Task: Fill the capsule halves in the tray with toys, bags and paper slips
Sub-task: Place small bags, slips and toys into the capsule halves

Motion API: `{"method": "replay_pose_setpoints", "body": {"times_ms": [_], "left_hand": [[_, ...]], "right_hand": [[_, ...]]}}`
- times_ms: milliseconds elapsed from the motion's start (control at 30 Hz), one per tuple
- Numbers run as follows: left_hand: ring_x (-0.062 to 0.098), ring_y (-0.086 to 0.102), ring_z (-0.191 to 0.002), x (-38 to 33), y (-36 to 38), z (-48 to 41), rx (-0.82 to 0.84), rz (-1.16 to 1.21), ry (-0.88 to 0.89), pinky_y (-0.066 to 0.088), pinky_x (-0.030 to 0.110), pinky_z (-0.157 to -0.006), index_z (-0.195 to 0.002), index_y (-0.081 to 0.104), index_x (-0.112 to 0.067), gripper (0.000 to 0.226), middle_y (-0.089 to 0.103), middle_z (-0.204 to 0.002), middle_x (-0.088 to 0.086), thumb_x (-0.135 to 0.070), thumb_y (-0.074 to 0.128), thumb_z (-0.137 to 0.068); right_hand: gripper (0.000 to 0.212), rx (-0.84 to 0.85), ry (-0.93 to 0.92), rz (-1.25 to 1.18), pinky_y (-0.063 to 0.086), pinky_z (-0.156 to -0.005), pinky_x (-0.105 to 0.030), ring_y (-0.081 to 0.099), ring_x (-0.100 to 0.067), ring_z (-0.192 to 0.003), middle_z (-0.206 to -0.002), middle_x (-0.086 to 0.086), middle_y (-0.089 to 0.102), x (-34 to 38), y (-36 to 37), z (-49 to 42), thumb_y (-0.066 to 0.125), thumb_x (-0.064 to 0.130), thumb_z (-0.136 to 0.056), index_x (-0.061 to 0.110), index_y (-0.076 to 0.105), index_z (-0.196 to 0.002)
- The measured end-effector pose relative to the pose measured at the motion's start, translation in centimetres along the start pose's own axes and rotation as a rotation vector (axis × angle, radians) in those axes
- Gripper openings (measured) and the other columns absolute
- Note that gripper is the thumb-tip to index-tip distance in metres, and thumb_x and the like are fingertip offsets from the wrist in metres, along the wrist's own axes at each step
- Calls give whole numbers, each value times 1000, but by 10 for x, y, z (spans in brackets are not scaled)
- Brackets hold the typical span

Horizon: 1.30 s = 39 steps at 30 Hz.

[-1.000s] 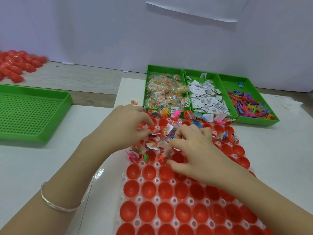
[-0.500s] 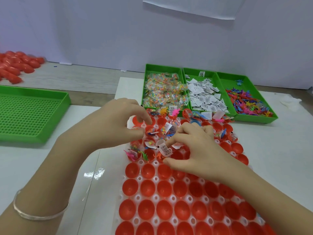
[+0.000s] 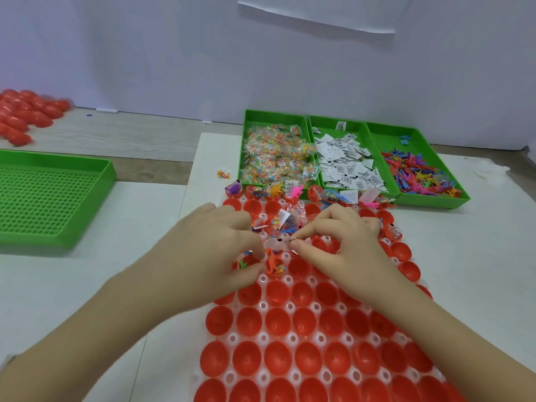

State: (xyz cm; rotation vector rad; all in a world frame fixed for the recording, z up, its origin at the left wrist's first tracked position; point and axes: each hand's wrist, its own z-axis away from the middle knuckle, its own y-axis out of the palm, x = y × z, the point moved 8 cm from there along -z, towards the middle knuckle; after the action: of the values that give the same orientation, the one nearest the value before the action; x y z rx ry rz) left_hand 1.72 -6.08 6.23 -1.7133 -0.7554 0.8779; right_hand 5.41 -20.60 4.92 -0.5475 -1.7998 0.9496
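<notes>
The right hand (image 3: 345, 242) is pinching a paper slip (image 3: 275, 243) between thumb and forefinger, low over the tray (image 3: 290, 307) of red capsule halves (image 3: 278, 320); the left hand (image 3: 208, 256) is curling its fingers at the slip's other end, beside an orange toy (image 3: 272, 264), though what it is gripping I cannot tell; the slip is looking light and limp, best taken by an edge; its black print is showing too small to read.

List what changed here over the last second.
The left hand came nearer down the tray toward the right hand. Its fingertips now reach the paper slip, which the right hand pinches, as it did half a second ago. The three green bins and the empty near capsule halves stayed as they were.
</notes>
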Motion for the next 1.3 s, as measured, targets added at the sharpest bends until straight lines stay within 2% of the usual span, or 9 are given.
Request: {"method": "replay_pose_setpoints", "body": {"times_ms": [100,200,333,467,667,800,967,1033,1300], "left_hand": [[21,58,-64,-11,-1,4,-145,-101,46,45,33,-59,-81,76,-25,32,58,-70,-4,-41,48,-81],[21,58,-67,-17,9,2,-121,-202,64,43,32,-61,-80,76,-26,34,57,-72,-5,-43,45,-80],[21,57,-68,-21,18,-2,-92,-234,96,44,32,-61,-77,76,-25,17,56,-72,-3,-41,73,-71],[22,57,-65,-22,16,-8,-101,-245,130,46,31,-60,-71,74,-24,21,58,-71,-3,-40,86,-62],[21,56,-61,-36,16,-1,-207,-372,296,46,32,-59,-66,69,-17,13,56,-66,-1,-8,73,-74],[25,58,-61,-25,6,3,-286,-290,235,32,31,-64,-71,72,-14,10,58,-68,2,-10,66,-78],[27,55,-65,-15,-7,8,-351,-102,110,34,34,-63,-80,75,-13,30,58,-71,4,-26,50,-91],[25,54,-68,-11,-6,8,-333,-61,69,34,33,-65,-83,75,-14,30,58,-73,3,-28,50,-90],[26,57,-69,-11,11,2,-179,-105,14,30,32,-66,-75,70,-15,36,57,-73,1,-32,42,-89]], "right_hand": [[5,-11,30,-26,16,-78,-31,48,2,-96,-86,13,53,-1,1,2,69,45,-79,47,67,-75],[13,-84,38,-88,19,-81,-33,49,3,-95,-86,10,56,-1,-7,4,71,41,-79,49,64,-73],[14,-181,36,-121,21,-85,-27,50,4,-88,-83,12,56,-3,-23,8,74,38,-80,48,64,-74],[19,-209,47,-130,17,-89,-16,50,3,-84,-84,9,57,-7,-30,11,72,38,-79,52,60,-73],[21,-207,66,-170,24,-85,-34,49,5,-81,-79,14,55,-8,-27,13,75,35,-79,50,62,-72],[22,-174,71,-207,25,-86,-37,49,6,-83,-82,13,56,-6,-20,10,74,33,-80,49,62,-71],[21,-104,78,-181,22,-88,-35,49,2,-90,-87,10,57,-3,-9,6,72,38,-80,52,60,-69],[20,-53,72,-170,24,-92,-38,48,2,-94,-87,12,54,-3,-4,4,72,39,-80,51,61,-68],[7,91,68,75,12,-76,-31,37,-4,-95,-87,10,44,-2,18,3,66,54,-78,48,67,-77]]}}
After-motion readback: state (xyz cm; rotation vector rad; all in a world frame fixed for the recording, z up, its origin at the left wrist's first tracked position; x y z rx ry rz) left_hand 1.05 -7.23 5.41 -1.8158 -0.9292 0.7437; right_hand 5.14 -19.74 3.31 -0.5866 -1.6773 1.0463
